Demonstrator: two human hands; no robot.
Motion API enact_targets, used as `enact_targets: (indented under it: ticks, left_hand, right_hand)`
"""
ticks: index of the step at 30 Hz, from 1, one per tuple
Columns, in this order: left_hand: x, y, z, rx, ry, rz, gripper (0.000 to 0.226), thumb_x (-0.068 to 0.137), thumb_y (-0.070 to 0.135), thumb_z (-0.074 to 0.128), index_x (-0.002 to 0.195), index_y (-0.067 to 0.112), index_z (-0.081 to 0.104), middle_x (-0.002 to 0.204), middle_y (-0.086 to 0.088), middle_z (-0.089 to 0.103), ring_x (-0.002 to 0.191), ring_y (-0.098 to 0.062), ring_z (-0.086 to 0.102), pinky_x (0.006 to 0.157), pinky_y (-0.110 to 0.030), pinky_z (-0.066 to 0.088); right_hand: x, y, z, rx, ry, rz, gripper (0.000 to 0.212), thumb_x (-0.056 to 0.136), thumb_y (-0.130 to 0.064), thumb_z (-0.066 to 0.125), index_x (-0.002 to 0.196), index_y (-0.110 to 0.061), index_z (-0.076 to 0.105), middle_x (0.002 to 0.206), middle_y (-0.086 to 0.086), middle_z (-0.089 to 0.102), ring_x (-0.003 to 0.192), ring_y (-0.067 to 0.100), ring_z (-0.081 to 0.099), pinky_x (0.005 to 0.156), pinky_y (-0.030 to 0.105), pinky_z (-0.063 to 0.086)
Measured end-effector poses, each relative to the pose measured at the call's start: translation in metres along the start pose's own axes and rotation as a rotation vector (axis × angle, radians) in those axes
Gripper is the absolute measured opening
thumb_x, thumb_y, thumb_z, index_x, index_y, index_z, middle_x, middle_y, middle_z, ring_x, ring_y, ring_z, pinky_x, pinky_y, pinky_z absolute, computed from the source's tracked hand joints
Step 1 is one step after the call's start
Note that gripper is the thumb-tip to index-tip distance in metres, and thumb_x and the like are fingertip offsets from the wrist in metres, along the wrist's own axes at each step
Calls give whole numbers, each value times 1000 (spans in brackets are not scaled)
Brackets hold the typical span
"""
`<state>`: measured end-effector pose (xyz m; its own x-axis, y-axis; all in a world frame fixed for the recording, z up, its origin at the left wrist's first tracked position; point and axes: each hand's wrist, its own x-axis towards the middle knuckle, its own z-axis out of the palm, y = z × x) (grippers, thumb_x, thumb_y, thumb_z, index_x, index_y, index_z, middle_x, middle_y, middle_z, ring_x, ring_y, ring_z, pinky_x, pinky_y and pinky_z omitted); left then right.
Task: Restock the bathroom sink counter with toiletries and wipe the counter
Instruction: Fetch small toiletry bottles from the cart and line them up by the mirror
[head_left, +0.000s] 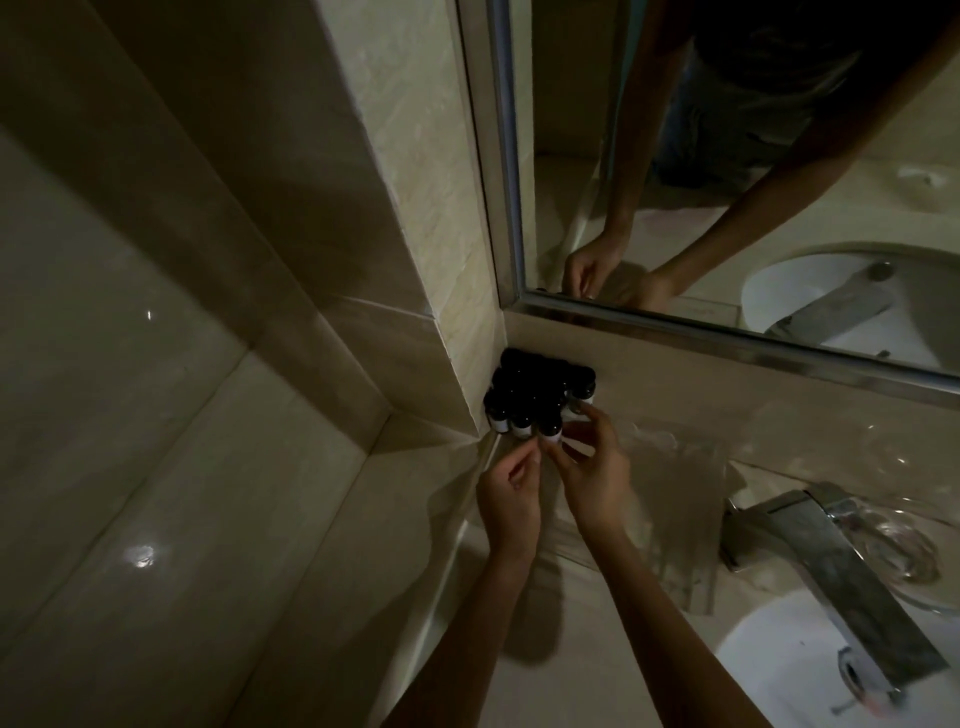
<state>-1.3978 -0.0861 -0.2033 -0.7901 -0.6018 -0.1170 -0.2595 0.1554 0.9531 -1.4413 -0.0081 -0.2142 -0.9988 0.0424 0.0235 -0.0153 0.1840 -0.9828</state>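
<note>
Dark-capped bottles (540, 389) sit bunched in the counter (545, 691) corner under the mirror (727, 156). Right hand (592, 478) pinches the front bottle (550, 432); left hand (511, 486) is curled, can't tell if it's holding anything. I'd nudge just that 1 in upright, without bumping its neighbours.

- Dim, warm cast; bottle cluster (540, 395) nearly black
- Small glare spots on left wall tile (140, 553)
- Soft blur on faucet (831, 577)
- Wide-angle bend at edges

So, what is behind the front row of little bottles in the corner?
More black-capped bottles, packed back to the wall corner. Only their caps show; their bodies and the counter under them are covered by the front row.
</note>
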Motion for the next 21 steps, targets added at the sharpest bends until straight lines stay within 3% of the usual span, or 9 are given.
enact_targets:
  ticks: [5, 9, 13, 17, 21]
  left_hand:
    - [3, 1, -1, 27, 21, 19, 23, 93, 10, 60, 113, 7, 69, 106, -1, 72, 97, -4, 66, 86, -17, 52]
    - [3, -2, -2, 38, 19, -1, 24, 94, 10, 57, 115, 7, 68, 108, -4, 72, 100, -8, 66, 87, -17, 51]
    - [2, 0, -4, 61, 0, -6, 25, 95, 10, 56, 117, 7, 67, 110, -1, 70, 98, -3, 63, 81, -6, 47]
    - [1, 2, -4, 42, -12, -12, 25, 95, 9, 55, 118, 8, 66, 108, 3, 68, 96, 0, 61, 80, -5, 47]
    - [1, 1, -6, 52, -31, -10, 26, 96, 8, 54, 119, 8, 65, 110, 3, 68, 96, 4, 61, 82, -6, 48]
  right_hand:
    - [-1, 4, 8, -23, 30, 12, 41, 80, -11, 75, 119, -8, 61, 105, 2, 66, 90, -9, 61, 72, 6, 49]
    - [-2, 0, 12, -17, 50, 25, 40, 80, -12, 76, 117, -13, 61, 100, -6, 65, 90, -2, 62, 72, 6, 49]
    - [-2, -2, 12, -29, 33, 33, 42, 81, -14, 75, 120, -16, 59, 98, -14, 60, 90, -7, 59, 77, 10, 52]
    - [-4, -2, 9, -16, 21, 7, 48, 82, -12, 74, 126, -15, 56, 105, -9, 59, 93, -6, 58, 73, 5, 48]
    - [-5, 5, 5, -49, 16, -2, 49, 82, -10, 73, 127, -16, 56, 117, -6, 55, 96, 1, 62, 77, 15, 54]
